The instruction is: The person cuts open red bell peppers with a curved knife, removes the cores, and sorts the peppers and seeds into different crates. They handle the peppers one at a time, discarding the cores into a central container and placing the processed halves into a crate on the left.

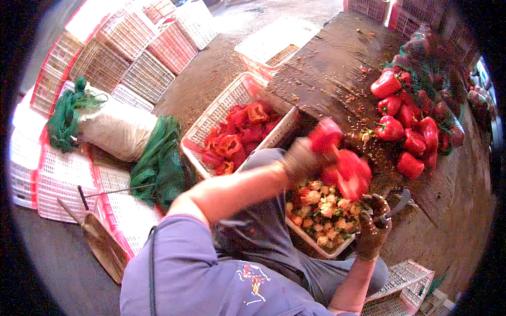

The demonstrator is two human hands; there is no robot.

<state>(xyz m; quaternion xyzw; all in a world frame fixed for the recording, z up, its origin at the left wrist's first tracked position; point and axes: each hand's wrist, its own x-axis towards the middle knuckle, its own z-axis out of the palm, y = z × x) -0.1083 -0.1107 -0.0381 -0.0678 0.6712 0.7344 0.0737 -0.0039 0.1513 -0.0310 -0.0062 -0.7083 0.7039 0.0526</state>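
Note:
My left hand (305,158), in a dark, soiled glove, is closed on a red bell pepper (352,176), which is blurred by motion. Another red pepper piece (325,135) shows at the same hand, and I cannot tell whether the two are joined. Gripped in my gloved right hand (373,229) is a small knife (398,204) with a curved blade, pointing up and to the right. Beneath both hands stands a crate of pepper cores (328,208), pale and seedy with green stems. Hollowed red peppers (240,134) fill part of a white crate (197,131) left of my knee.
Whole red peppers (408,118) spill from a green mesh sack (429,68) at the right. Stacked plastic crates (126,31) line the left, near a stuffed pale sack (118,126) and a shovel (100,239). Scraps litter the brown surface (337,68).

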